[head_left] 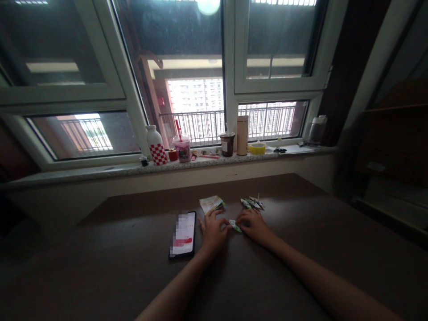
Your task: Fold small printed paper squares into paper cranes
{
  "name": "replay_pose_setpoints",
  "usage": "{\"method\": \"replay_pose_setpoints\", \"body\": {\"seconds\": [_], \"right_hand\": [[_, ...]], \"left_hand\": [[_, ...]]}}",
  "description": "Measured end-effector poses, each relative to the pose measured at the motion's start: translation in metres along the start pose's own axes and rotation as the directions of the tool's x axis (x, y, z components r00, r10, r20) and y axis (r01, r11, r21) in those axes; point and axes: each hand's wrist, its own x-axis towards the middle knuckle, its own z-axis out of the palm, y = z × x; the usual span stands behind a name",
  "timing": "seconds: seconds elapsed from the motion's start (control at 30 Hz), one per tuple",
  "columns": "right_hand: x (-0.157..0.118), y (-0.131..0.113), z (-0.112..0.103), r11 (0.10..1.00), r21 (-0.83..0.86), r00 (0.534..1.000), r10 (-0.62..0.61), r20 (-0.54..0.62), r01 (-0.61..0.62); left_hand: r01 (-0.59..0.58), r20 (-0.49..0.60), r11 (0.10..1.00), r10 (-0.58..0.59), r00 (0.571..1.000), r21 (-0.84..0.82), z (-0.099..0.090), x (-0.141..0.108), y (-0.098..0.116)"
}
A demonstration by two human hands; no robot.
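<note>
Seems to be a small folded paper piece (234, 225), just right of the lower centre of the frame. Shows white and green colours, is narrow in shape, and slants down to the right – held at both ends, with partly covered edges. Lies above it and to the left, near the middle of the frame, as thin paper sheets (210, 204), flat and overlapping a little. Carries pale print with yellowish tones, and green at the right edge. Appears right of these as a loose pile of folded pieces (252, 203) – green, white and dark, with pointed ends, too small for exact counting.
</note>
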Motion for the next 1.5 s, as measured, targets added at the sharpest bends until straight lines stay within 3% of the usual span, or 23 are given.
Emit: {"method": "replay_pose_setpoints", "body": {"seconds": [0.27,0.53,0.93,1.1,1.33,1.5], "right_hand": [[0.001,-0.001,-0.001,0.993,0.115,0.999,-0.026,0.035,0.022],[0.002,0.000,0.001,0.992,0.123,1.000,-0.010,0.030,0.006],[-0.002,-0.009,0.001,0.999,0.038,0.999,0.035,0.020,-0.035],[-0.006,-0.013,-0.004,0.998,-0.033,0.999,-0.043,0.029,0.044],[-0.006,-0.006,-0.002,0.987,-0.149,0.996,-0.067,-0.059,0.058],[-0.007,-0.011,-0.002,0.963,-0.241,0.990,-0.136,-0.045,0.121]], "left_hand": [[0.003,-0.004,1.000,-0.003,1.000,0.017,0.001,0.000,0.001],[0.015,0.000,0.999,-0.015,1.000,0.046,0.005,0.005,0.005],[-0.015,0.030,0.997,0.012,0.999,0.078,0.007,0.008,0.003],[-0.033,0.060,0.994,0.027,0.998,0.105,0.003,0.009,-0.001],[-0.168,0.094,0.970,0.154,0.984,0.175,-0.003,0.007,-0.008],[-0.203,0.059,0.959,0.195,0.979,0.198,-0.003,0.004,-0.003]]}}
